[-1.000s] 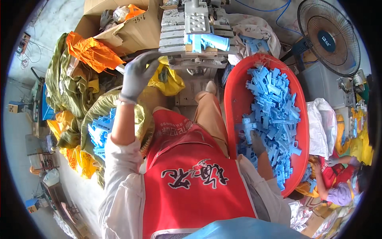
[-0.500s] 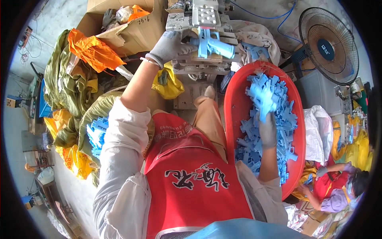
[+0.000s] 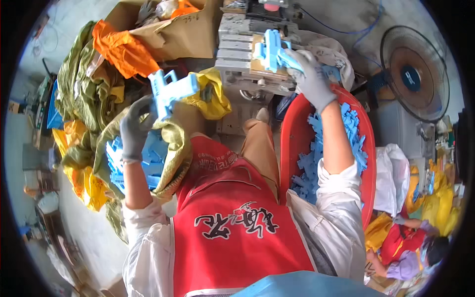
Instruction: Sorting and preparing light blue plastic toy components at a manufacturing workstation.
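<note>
My left hand (image 3: 136, 128), in a grey glove, is over the open green sack (image 3: 184, 148) on the left. Its curled fingers meet the edge of a light-blue plastic toy pistol (image 3: 173, 92), held tilted above the sack mouth. Inside the sack lie blue plastic pieces (image 3: 152, 157). My right hand (image 3: 314, 81), also gloved, is closed round the grip of a second blue toy pistol (image 3: 273, 52). That pistol is at the tan block (image 3: 257, 68) on the metal machine bed (image 3: 234, 62); whether it rests fully on it I cannot tell.
A red tub (image 3: 288, 148) full of blue toy pistols (image 3: 314, 166) stands at my right. Beyond it are a black fan (image 3: 413, 74) and a white sack (image 3: 391, 178). A cardboard box (image 3: 183, 37) stands far left; another person (image 3: 403, 247) works at the lower right.
My left hand has gone from the machine to above the green sack with a toy pistol. My right hand has come up from the tub to the machine with another.
</note>
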The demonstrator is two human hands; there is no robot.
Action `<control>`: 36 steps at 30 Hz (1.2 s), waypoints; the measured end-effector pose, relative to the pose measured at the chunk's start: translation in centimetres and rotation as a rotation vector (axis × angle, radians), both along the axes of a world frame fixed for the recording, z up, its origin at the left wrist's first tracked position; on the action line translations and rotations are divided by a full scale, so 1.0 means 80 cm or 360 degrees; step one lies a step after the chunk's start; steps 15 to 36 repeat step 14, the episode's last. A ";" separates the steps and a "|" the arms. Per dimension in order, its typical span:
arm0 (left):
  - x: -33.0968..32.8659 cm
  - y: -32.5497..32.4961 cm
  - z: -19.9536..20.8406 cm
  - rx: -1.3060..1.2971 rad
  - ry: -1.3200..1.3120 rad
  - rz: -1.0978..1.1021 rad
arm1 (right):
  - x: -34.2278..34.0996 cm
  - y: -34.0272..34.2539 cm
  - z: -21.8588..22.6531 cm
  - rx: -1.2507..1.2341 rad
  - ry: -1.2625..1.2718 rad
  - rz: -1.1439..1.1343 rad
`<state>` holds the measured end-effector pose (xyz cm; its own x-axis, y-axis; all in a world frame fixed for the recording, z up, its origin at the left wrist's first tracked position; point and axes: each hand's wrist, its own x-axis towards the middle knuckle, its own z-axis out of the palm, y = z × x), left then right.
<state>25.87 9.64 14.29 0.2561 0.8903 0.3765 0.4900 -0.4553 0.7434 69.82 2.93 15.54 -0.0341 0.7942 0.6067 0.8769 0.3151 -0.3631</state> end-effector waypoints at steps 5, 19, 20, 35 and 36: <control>-0.118 -0.051 -0.041 -0.0188 -0.0141 0.0416 | 0.004 0.006 0.012 -0.0266 -0.0188 0.0164; -0.186 -0.114 -0.042 0.0002 0.0006 0.0731 | -0.067 -0.009 0.013 0.0188 -0.0614 0.0079; -0.186 -0.114 -0.042 0.0002 0.0006 0.0731 | -0.067 -0.009 0.013 0.0188 -0.0614 0.0079; -0.186 -0.114 -0.042 0.0002 0.0006 0.0731 | -0.067 -0.009 0.013 0.0188 -0.0614 0.0079; -0.186 -0.114 -0.042 0.0002 0.0006 0.0731 | -0.067 -0.009 0.013 0.0188 -0.0614 0.0079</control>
